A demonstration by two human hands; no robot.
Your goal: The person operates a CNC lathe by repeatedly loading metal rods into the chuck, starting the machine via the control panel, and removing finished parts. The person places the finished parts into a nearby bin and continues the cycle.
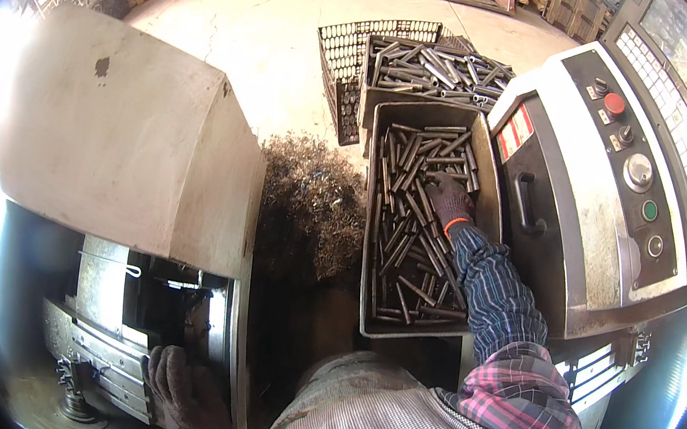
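Note:
My right hand (450, 200), in a dark knit glove with an orange cuff, reaches into a deep metal bin (369, 218) on the right. Its bent fingers press down among dark metal rods (416, 215) that lie in many directions. What sits beneath the fingertips is hidden. My left hand (183, 390), gloved the same way, is low on the left. Its fingers stretch over the edge of a metal slide (99, 356) in the machine opening, and no object shows in it.
A machine with a control panel (625, 155) and a door handle (523, 202) stands right of the bin. At left is a large machine cover (131, 128). Metal shavings (311, 202) heap between them. Behind are another bin of rods (434, 67) and a black plastic crate (351, 48).

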